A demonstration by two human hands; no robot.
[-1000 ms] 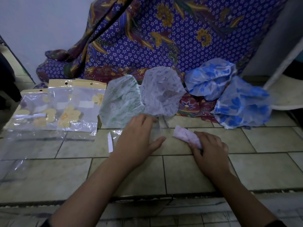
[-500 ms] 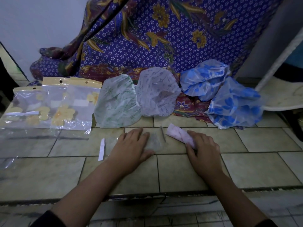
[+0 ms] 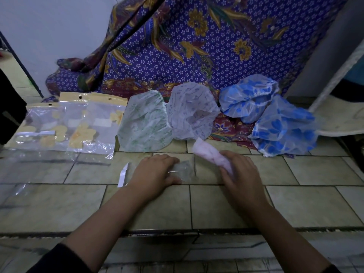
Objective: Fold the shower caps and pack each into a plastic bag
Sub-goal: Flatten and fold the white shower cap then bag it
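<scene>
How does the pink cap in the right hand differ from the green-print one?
The pink plastic shower cap is folded into a narrow bundle; the green leaf-print plastic shower cap lies spread out, unfolded. The right hand grips the pink one; no hand touches the green one. Both are thin, crinkly plastic.

No text, brand or number could be read anywhere. The clear packets point(image 3: 59, 127) with yellow header cards bore small white label patches point(image 3: 102, 122), but any print on them was too blurred to make out. The white strip point(image 3: 123, 175) beside the clear plastic bag point(image 3: 185, 170) showed no legible marking. The folded pink shower cap point(image 3: 208, 152), the green-patterned shower cap point(image 3: 145, 125) and the batik cloth point(image 3: 197, 62) carried only patterns.
</scene>
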